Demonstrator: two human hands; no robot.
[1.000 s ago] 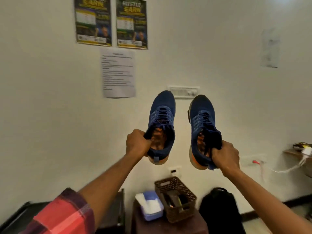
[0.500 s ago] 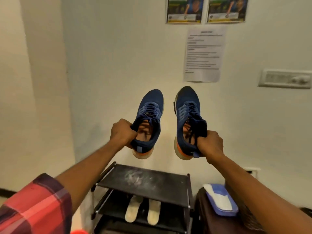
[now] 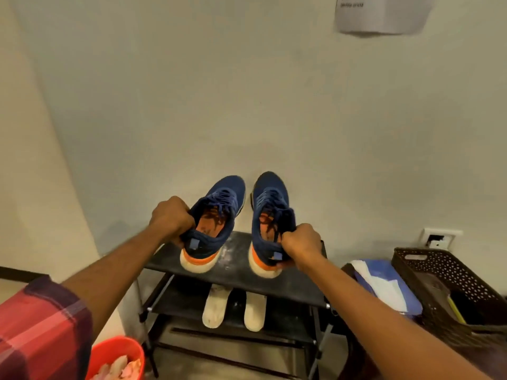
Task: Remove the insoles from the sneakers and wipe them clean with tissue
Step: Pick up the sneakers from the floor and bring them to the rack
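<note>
Against a plain wall (image 3: 247,91), over the top shelf (image 3: 236,275) of the shoe rack (image 3: 315,325), the left hand (image 3: 171,219) and right hand (image 3: 300,244) are gripping, fingers curled round the heel collars, the left sneaker (image 3: 223,198) and right sneaker (image 3: 270,198) (orange insoles (image 3: 210,224) not yet out), likely for a level set-down.

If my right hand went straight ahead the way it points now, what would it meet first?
Probably the wall; the right hand grips the right sneaker, whose toe points at it and would touch first. Depth is unclear.
</note>
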